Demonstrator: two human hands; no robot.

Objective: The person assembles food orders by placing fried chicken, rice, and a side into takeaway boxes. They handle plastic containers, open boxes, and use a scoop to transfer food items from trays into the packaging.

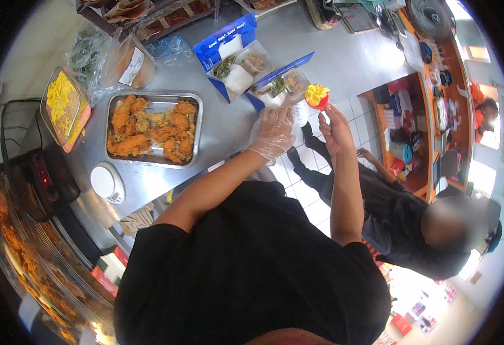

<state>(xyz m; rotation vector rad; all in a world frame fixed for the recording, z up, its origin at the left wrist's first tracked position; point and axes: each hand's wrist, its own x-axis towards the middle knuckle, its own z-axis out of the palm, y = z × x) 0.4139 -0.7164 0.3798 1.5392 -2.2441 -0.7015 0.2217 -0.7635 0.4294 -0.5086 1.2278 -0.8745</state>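
Observation:
My right hand [338, 133] pinches a small red cup [320, 104] heaped with yellow, crumbly food [316, 93] that looks like scrambled egg. It is held up at the right of an opened blue meal box [258, 102]. At this box's near edge lies my left hand [271, 133], in a clear plastic glove, fingers stretched out. Whether they touch the box I cannot tell. White rice [274, 99], green leaves and a clear tub of food [296, 81] sit in the box. Behind it to the left, a second blue box [222, 50] stands open with similar food.
A metal tray [152, 162] of fried chicken stands on the steel counter [217, 132], near a white round lidded container [107, 181]. At far left is a glass dish [62, 106] of yellow food. A co-worker in black [401, 215] stands close on my right.

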